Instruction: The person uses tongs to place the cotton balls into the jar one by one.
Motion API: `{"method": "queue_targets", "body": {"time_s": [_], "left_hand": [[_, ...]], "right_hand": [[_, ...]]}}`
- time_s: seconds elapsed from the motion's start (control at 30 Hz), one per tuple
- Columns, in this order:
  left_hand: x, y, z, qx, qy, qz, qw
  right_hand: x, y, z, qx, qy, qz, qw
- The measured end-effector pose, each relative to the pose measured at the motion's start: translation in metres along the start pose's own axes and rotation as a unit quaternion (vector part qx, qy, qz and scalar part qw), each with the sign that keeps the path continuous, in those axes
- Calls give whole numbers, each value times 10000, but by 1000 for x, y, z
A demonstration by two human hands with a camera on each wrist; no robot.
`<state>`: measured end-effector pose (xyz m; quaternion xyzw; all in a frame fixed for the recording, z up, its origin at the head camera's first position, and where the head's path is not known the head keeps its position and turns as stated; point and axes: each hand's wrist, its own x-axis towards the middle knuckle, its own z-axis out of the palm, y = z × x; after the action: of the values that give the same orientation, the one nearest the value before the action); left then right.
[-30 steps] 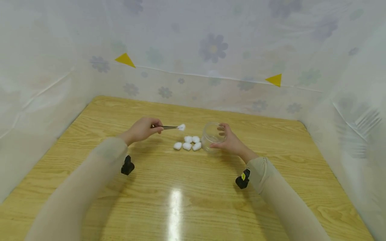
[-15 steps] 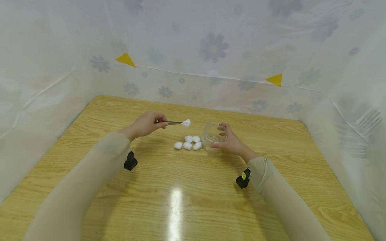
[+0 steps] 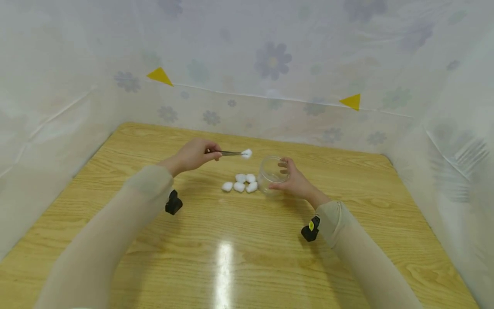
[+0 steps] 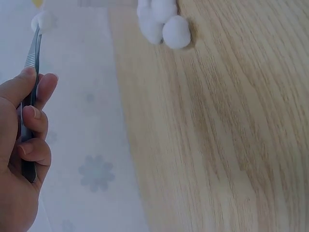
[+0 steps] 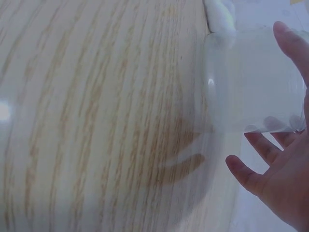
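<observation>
My left hand [image 3: 194, 154] [image 4: 24, 150] grips metal tweezers [image 3: 231, 153] [image 4: 32, 72] that pinch a white cotton ball [image 3: 247, 153] [image 4: 42, 21], held in the air above the table just left of a clear glass jar [image 3: 271, 175] [image 5: 253, 82]. My right hand [image 3: 295, 180] [image 5: 285, 159] curls round the jar, which stands on the wooden table [image 3: 247, 240]. Several more cotton balls [image 3: 241, 183] [image 4: 164, 21] lie in a cluster on the table right beside the jar's left side.
Translucent flowered plastic sheeting [image 3: 270, 60] walls in the table at the back and both sides. Black wrist-camera mounts [image 3: 173, 202] [image 3: 310, 229] hang under each sleeve. A light glare [image 3: 224, 266] sits on the near table surface.
My left hand has lifted the tweezers with the cotton ball up and to the right, closer to the jar's mouth. The right hand and jar have not moved.
</observation>
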<state>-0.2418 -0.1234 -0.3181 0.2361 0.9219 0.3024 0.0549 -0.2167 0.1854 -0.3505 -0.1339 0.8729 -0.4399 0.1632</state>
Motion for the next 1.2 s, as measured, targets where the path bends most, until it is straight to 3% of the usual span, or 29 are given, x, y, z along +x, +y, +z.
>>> {"method": "queue_targets", "body": {"time_s": [0.53,0.8,1.2], "left_hand": [[21,19,7,5,-115,199,9997],[31,23,13,-16,-167,252,9995],[42,35,20,-38,-240,434,9988]], "right_hand": [[4,4,-2,87,-48,1,10000],[20,33,0,47,15,-89,9999],[21,36,1,51,84,-87,9999]]}}
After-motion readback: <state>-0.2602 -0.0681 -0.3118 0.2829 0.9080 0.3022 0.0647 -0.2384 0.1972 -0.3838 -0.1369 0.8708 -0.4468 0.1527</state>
